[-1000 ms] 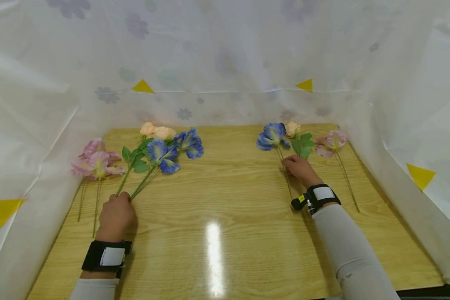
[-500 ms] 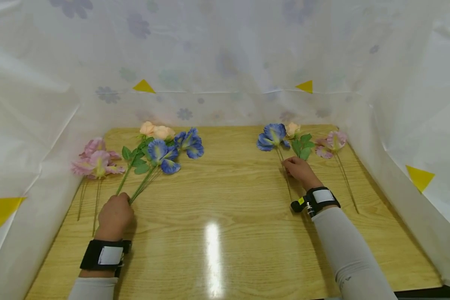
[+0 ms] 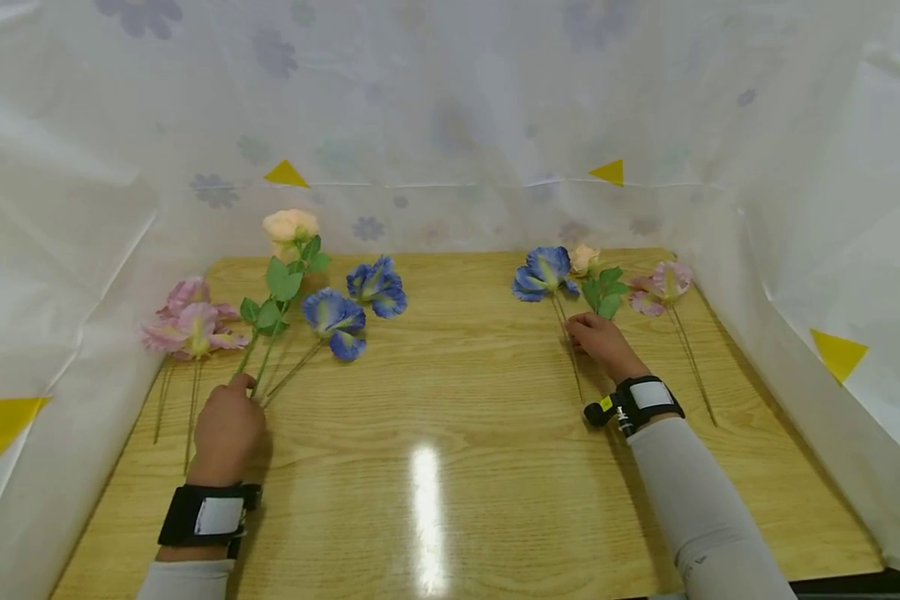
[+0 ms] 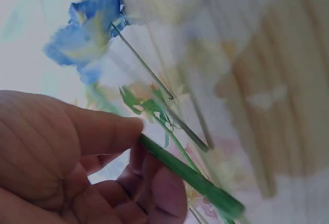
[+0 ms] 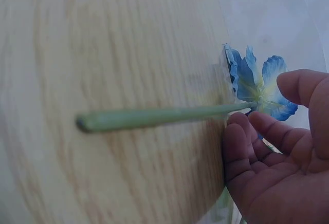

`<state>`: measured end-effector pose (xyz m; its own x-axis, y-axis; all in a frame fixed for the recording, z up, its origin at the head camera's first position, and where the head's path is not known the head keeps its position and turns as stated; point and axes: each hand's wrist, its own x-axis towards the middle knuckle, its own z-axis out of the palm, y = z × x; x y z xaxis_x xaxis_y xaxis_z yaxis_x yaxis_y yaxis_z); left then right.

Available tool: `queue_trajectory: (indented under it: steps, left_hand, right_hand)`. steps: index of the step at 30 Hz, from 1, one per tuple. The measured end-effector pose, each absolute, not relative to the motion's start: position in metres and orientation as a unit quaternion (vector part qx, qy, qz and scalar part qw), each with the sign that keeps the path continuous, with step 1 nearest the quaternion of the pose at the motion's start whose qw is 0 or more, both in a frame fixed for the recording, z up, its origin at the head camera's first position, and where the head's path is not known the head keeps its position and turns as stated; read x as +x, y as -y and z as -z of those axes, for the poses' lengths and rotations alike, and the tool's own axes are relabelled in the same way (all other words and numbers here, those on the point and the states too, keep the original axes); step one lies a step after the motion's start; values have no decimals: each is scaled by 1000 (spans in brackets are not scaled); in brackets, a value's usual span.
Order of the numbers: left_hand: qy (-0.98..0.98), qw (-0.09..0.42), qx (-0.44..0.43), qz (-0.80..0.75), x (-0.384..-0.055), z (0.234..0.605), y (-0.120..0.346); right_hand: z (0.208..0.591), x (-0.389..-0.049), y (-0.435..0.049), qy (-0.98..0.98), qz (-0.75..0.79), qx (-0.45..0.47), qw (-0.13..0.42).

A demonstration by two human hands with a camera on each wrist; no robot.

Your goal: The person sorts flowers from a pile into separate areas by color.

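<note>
My left hand (image 3: 228,429) pinches a green stem (image 4: 190,175) between thumb and fingers, its cut end sticking out past them. That stem belongs to a peach rose (image 3: 290,229), whose head is raised above the table's back edge. Close by on the right lie two blue irises, the nearer blue iris (image 3: 336,321) and a farther blue iris (image 3: 377,286). At the right, my right hand (image 3: 600,340) is at the stem of another blue iris (image 3: 546,273). In the right wrist view its thumb stands apart from the loosely bent fingers, and the iris stem (image 5: 164,117) passes by the fingertips.
Pink flowers (image 3: 195,321) lie at the left edge of the wooden table (image 3: 435,383). On the right are a small peach rose (image 3: 585,258) with leaves and a pink flower (image 3: 667,285). White patterned sheeting (image 3: 450,100) with yellow triangles surrounds the table.
The peach rose in my left hand has risen off the table, its head going up and slightly left. The nearer blue iris has shifted a little right and down. My right hand stays nearly still.
</note>
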<state>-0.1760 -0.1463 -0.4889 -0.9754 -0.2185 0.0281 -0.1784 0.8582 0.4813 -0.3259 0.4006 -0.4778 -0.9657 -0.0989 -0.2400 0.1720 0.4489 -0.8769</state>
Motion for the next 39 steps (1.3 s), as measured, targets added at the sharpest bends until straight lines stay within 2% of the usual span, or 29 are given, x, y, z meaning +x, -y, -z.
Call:
queue_trajectory:
  steps: [4, 11, 16, 21, 28, 34, 39]
  left_hand:
    - [960, 70, 108, 249, -175, 485, 142]
    - [946, 88, 83, 300, -169, 480, 132]
    - [923, 104, 36, 368, -166, 461, 110]
    - [887, 104, 7, 449, -165, 449, 81]
    - [844, 121, -27, 521, -167, 458, 33]
    - [828, 120, -34, 546, -165, 467, -7]
    - [834, 132, -74, 531, -162, 473, -34]
  right_hand:
    - [471, -320, -400, -847, 516, 9, 128]
    - [462, -299, -375, -863, 503, 5, 47]
    - [460, -282, -344, -851, 524, -22, 18]
    - [459, -270, -309, -811, 583, -47, 11]
    - [450, -250, -259, -775, 625, -93, -3]
    - [434, -236, -224, -764, 629, -141, -20]
    - [426, -231, -206, -762, 626, -163, -16]
